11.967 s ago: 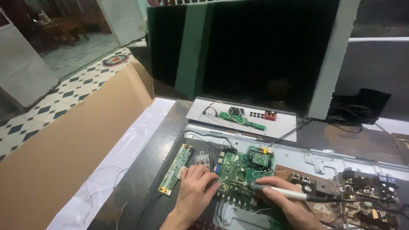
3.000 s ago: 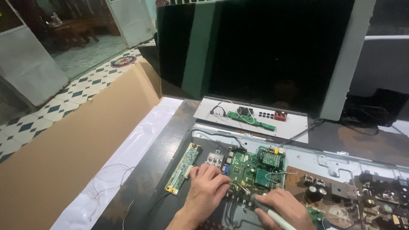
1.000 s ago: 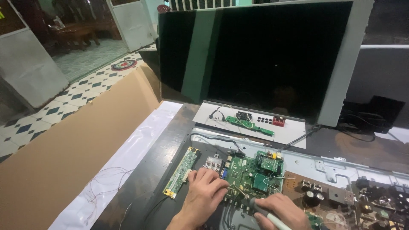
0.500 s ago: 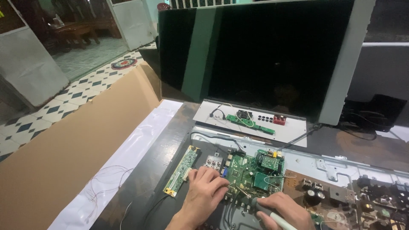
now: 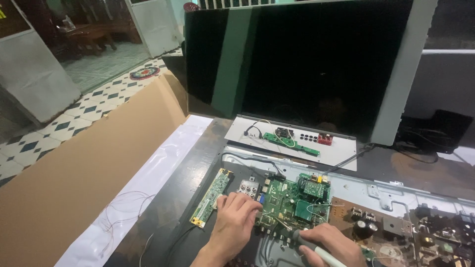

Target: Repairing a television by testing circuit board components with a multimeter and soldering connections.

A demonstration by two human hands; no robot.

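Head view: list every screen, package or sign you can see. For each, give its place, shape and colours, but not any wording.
Flat screen: upright behind the workbench, large dark rectangle, switched off, showing green and pale reflections.
Cardboard sheet: left of the bench, long, flat, plain brown.
Plastic film: between cardboard and bench, a long white strip.
Signs or labels: none clear enough to tell.

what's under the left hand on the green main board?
The left hand rests on the left edge of the square green main circuit board, beside a silver connector block. The board's edge under the palm is covered; the right hand holds a grey-handled tool.
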